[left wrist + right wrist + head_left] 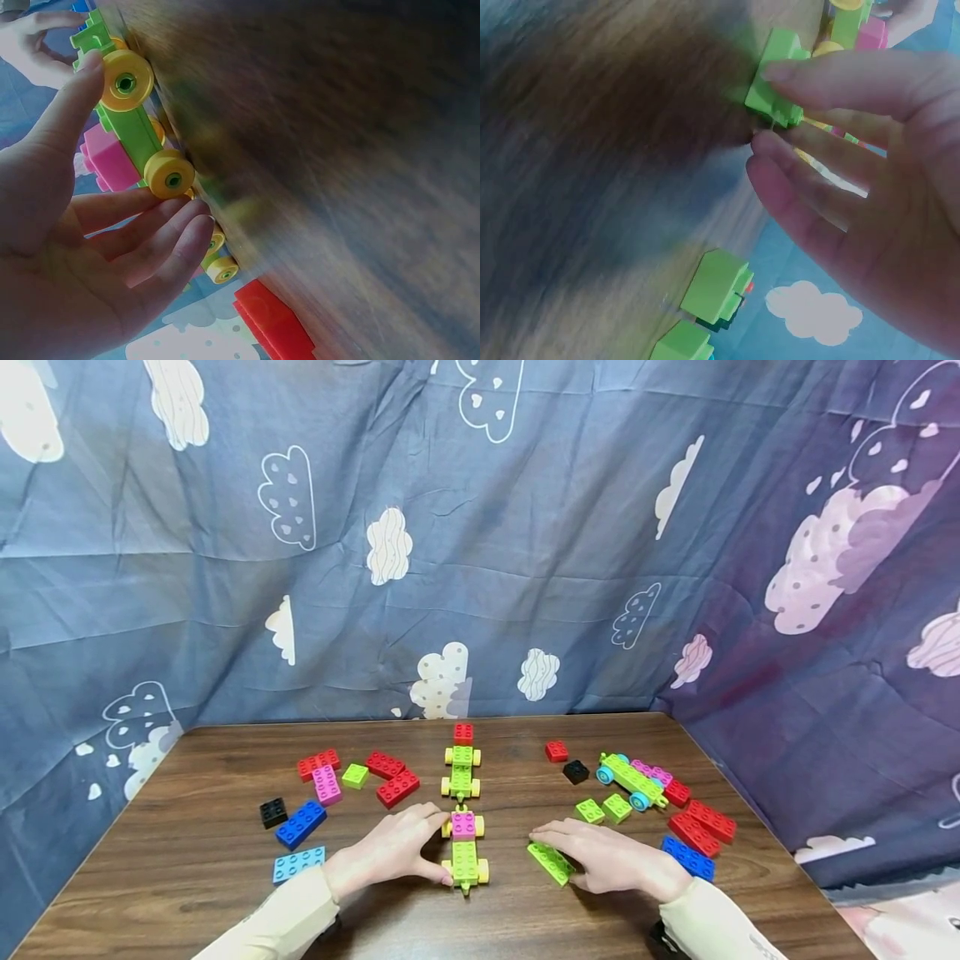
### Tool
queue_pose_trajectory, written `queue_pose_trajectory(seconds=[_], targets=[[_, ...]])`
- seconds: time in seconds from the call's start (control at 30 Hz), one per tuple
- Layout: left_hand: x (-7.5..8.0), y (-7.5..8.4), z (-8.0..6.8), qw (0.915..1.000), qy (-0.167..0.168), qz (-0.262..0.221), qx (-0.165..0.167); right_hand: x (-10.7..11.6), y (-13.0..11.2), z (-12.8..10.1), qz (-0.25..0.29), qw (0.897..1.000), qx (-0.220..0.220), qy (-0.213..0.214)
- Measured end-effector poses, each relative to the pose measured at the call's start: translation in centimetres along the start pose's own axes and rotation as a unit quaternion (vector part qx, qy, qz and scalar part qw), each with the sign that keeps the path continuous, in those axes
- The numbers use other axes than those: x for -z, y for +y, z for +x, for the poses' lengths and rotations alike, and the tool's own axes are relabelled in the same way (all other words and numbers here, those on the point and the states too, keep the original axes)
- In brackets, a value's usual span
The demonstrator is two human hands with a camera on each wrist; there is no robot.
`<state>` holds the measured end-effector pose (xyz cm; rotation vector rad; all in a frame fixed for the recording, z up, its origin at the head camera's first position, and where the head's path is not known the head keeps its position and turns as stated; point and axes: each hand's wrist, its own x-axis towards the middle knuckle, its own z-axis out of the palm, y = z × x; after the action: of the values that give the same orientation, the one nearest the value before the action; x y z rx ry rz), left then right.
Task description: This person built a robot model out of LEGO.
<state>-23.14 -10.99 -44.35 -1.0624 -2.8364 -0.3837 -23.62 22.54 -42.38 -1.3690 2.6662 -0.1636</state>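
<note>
My left hand (401, 846) holds a lime-green toy car (465, 858) with yellow wheels from its left side, thumb at the near wheel and index finger at the far one. A pink brick (110, 157) sits on the car's far half. Beyond it, in line, stands a second green car (462, 772) with yellow wheels, a red brick (463, 732) at its far end. To the right, my right hand (611, 857) grips a long lime-green brick (552, 862) between thumb and fingers, low over the table. In the right wrist view the thumb covers part of this brick (769, 94).
Red, pink, blue, black and green bricks lie left on the wooden table (510, 927), including a light blue brick (298, 864). On the right are two small green bricks (603, 810), a green car with blue wheels (632, 781), and red and blue bricks (688, 857).
</note>
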Motion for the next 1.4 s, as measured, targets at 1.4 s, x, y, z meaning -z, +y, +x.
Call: queue_pose_trajectory(seconds=[1.4], targets=[[-0.5, -0.5, 0.2, 0.9999, 0.005, -0.011, 0.001, 1.3, -0.3, 4.8, 0.016, 0.993, 0.0, 0.113]])
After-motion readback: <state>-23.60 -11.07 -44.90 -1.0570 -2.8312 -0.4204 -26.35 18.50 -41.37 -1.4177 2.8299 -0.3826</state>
